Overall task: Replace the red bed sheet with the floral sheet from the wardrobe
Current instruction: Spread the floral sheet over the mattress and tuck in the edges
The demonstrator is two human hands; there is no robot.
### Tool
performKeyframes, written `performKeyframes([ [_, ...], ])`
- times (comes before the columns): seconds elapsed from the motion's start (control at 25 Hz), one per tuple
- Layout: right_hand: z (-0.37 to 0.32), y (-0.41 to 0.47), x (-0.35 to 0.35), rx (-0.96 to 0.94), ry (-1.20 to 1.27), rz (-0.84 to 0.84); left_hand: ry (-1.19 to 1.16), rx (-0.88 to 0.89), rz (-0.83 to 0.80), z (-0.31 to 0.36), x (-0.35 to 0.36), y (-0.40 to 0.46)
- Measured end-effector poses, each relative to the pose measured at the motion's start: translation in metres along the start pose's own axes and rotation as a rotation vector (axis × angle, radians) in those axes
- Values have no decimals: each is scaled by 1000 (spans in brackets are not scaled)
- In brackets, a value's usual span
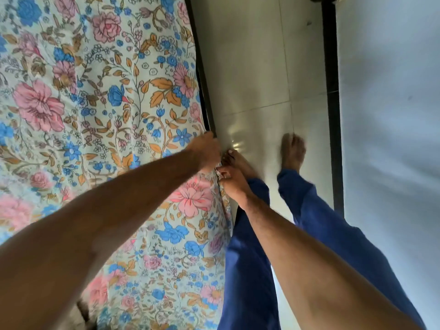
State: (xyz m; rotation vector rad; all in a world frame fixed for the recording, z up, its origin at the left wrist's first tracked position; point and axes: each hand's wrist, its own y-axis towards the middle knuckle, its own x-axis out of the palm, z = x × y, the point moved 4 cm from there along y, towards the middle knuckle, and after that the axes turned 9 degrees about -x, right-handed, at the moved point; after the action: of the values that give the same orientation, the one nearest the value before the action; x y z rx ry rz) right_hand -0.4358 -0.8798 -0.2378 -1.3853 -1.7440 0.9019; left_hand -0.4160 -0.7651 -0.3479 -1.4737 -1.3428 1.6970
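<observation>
Both your hands work the floral sheet point(100, 110) at the bed's edge.
Your left hand point(204, 150) curls over the hem, your right hand point(232, 181) pinches it just beside; the sheet covers the bed, above the pale tiled floor point(257, 75).

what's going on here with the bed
A person is standing at the side of a bed, working on the floral sheet that already covers it. Both hands are at the bed's edge: the left hand rests on the sheet at the edge, and the right hand pinches the hem just below, apparently tucking it in. No red sheet is in view.
</observation>
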Motion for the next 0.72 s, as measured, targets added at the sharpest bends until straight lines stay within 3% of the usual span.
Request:
performKeyframes([
  [0.04,59,19,21,-17,-57,-35,-3,26,12,15,4,-7],
  [0.12,137,41,35,-35,-249,62,-23,39,22,46,9,-19],
  [0.2,199,57,39,-71,-237,53,-41,-5,27,76,16,-20],
  [0.4,227,45,33,-28,-214,51,-73,-172,123,120,28,-29],
  [0.52,244,50,26,-74,-272,226,-127,-150,276,139,30,-37],
  [0.64,258,54,26,-77,-267,371,-120,-75,207,169,40,-38],
  [0.72,268,52,27,-112,-139,395,-53,-102,147,179,45,-37],
])
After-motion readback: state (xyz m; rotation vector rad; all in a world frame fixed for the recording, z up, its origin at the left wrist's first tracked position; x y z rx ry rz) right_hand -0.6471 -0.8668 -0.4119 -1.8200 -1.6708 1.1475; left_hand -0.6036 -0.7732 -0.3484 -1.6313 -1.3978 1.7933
